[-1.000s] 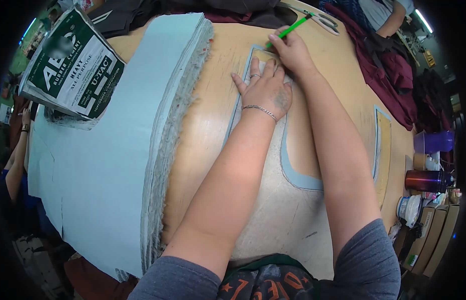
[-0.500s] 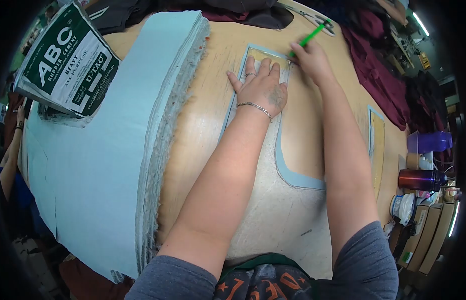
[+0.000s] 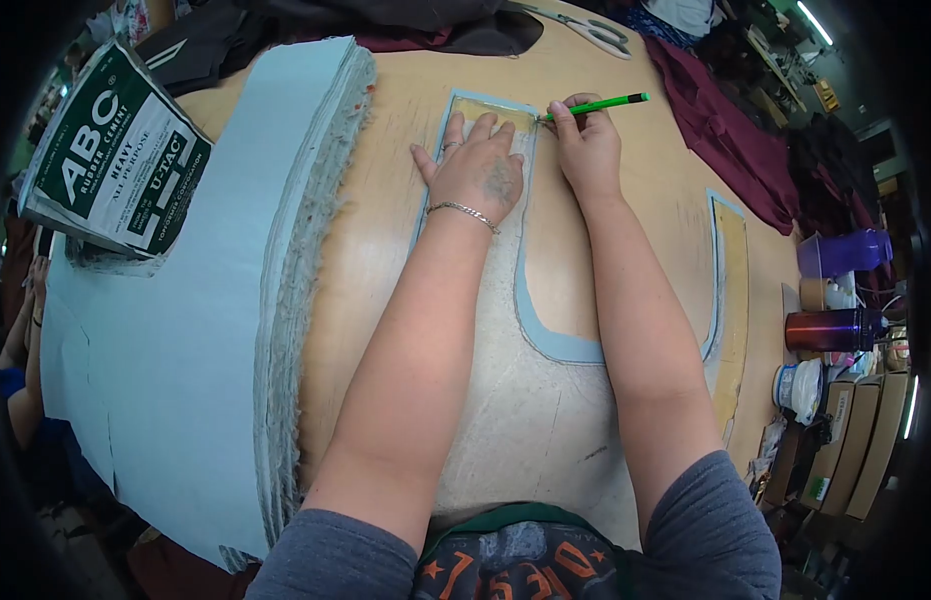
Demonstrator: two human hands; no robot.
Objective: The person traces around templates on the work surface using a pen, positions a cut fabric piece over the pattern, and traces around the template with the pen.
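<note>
My left hand (image 3: 477,172) lies flat with its fingers spread on the upper arm of a pale template (image 3: 515,420) with a yellowish taped end. Light blue material (image 3: 557,346) shows as a border around the template's edge. My right hand (image 3: 587,140) grips a green pencil (image 3: 617,103), its tip at the template's top right corner, just right of my left fingertips. The pencil's back end points to the right. Both forearms pass over the template and hide parts of it.
A thick stack of light blue sheets (image 3: 175,330) fills the left, with a rubber cement can (image 3: 125,150) on it. Scissors (image 3: 585,32) lie at the far edge. Maroon cloth (image 3: 725,130), a tumbler (image 3: 833,330) and boxes (image 3: 847,445) are right. Another person's arm (image 3: 27,370) shows far left.
The pencil has swung from slanting upward to nearly level, and its tip is now at the template's corner. The whole view has shifted slightly. My left hand stays flat on the template.
</note>
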